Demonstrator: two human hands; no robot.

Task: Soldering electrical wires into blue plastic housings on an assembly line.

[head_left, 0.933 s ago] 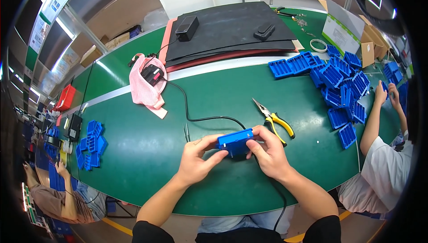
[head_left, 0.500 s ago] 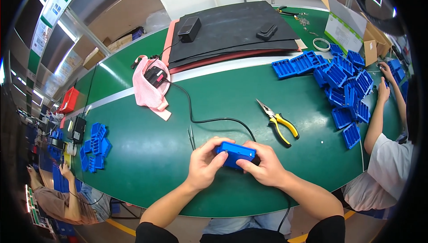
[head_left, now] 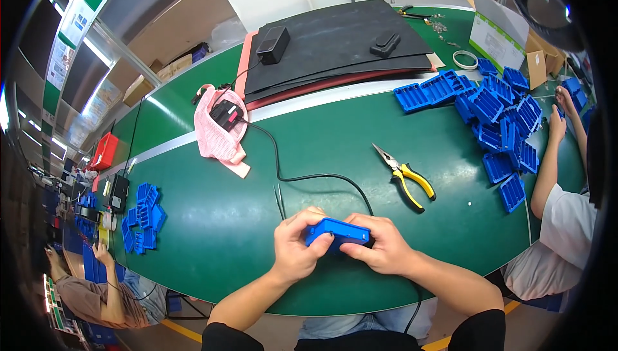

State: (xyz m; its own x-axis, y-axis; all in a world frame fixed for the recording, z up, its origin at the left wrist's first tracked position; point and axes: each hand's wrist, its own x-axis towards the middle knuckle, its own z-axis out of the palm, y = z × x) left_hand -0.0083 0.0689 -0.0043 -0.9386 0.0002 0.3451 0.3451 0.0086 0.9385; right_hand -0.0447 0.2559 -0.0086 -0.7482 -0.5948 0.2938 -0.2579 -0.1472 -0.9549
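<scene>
Between both my hands is a blue plastic tray [head_left: 346,229], held above the near part of the green table and tilted so that a long side faces me. My left hand [head_left: 299,241] grips its left end, thumb pressed on the near side. On the right end my right hand [head_left: 378,243] is closed, its thumb along the lower edge. The fingers behind the tray are mostly hidden. Just beyond my left hand lie metal tweezers [head_left: 279,202]. Long-nose pliers [head_left: 407,179] with yellow and black handles rest beyond my right hand, and a black cable [head_left: 302,177] curves behind the tray.
Piled blue trays [head_left: 496,113] stand at right, a smaller blue heap [head_left: 143,217] at left. Black sheets [head_left: 335,48] lie at the back beside a pink mesh cloth [head_left: 217,135]. A tape roll [head_left: 465,60] is back right. Co-workers [head_left: 566,222] sit on both sides.
The tray has tipped and dropped slightly in my hands, so less of its near face shows. My left thumb has shifted a little along it. The whole view has turned slightly.
</scene>
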